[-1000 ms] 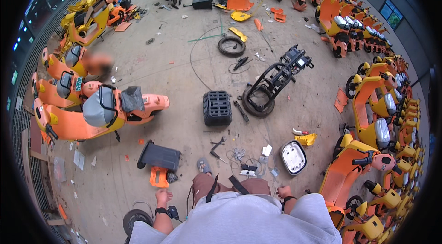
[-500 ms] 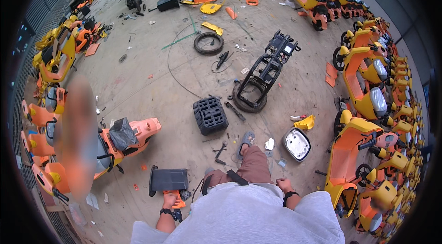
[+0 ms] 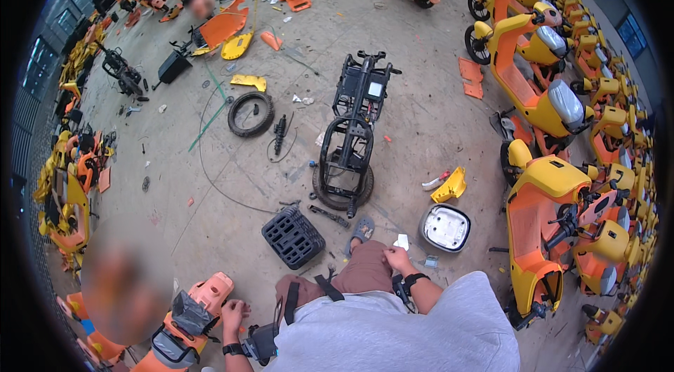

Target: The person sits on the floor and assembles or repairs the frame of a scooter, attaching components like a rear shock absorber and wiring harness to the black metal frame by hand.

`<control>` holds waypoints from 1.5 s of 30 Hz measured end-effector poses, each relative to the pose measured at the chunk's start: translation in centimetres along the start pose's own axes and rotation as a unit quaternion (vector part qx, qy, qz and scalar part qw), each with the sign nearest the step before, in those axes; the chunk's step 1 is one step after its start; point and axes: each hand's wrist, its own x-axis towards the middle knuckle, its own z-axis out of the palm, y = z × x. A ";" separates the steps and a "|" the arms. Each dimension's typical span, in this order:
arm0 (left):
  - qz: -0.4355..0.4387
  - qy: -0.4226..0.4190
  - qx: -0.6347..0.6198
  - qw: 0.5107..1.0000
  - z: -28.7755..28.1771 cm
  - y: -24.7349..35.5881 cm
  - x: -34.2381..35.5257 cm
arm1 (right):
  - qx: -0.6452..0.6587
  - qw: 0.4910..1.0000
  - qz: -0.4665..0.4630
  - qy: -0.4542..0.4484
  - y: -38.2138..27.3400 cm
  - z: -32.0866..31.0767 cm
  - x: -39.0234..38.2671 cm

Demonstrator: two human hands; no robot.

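Observation:
My left hand (image 3: 235, 311) hangs low at my left side, fingers loosely bent and apart, with nothing seen in it. Closest to it is the pink-orange rear end of a scooter (image 3: 212, 290) with a grey plastic wrapping (image 3: 193, 314). My right hand (image 3: 398, 258) is in front of my right thigh, its fingers curled in, with no object visible in them. Ahead of my feet stands a bare black scooter frame (image 3: 349, 130) with a wheel (image 3: 364, 188) at its near end. A black slotted plastic crate (image 3: 293, 237) lies left of my shoe.
A white-lined open tub (image 3: 446, 229) and a yellow shell piece (image 3: 450, 186) lie to the right. Yellow-orange scooters (image 3: 544, 186) crowd the right side. Further ahead are a loose tyre (image 3: 250, 114), a shock absorber (image 3: 280, 135) and a thin cable. A blurred person (image 3: 126, 281) is at left.
My view has turned right and moved forward, nearer the black frame. My left hand has left the spot beside the black panel and orange piece; my right hand has swung forward.

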 end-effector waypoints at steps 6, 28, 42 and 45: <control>0.063 -0.123 -0.063 0.988 5.3 20.5 3.9 | 0.295 0.933 0.208 -0.009 -9.1 -1.1 0.8; -0.266 -0.390 -0.347 0.810 36.1 27.5 53.9 | 0.660 0.619 0.368 -0.214 -17.9 32.2 22.7; -0.098 -0.586 -0.365 0.717 37.2 21.8 52.2 | 0.754 0.657 0.029 -0.012 -11.8 35.2 25.6; -0.019 -0.591 -0.321 0.739 34.5 22.4 48.5 | 0.699 0.714 -0.021 -0.028 -11.3 34.4 21.4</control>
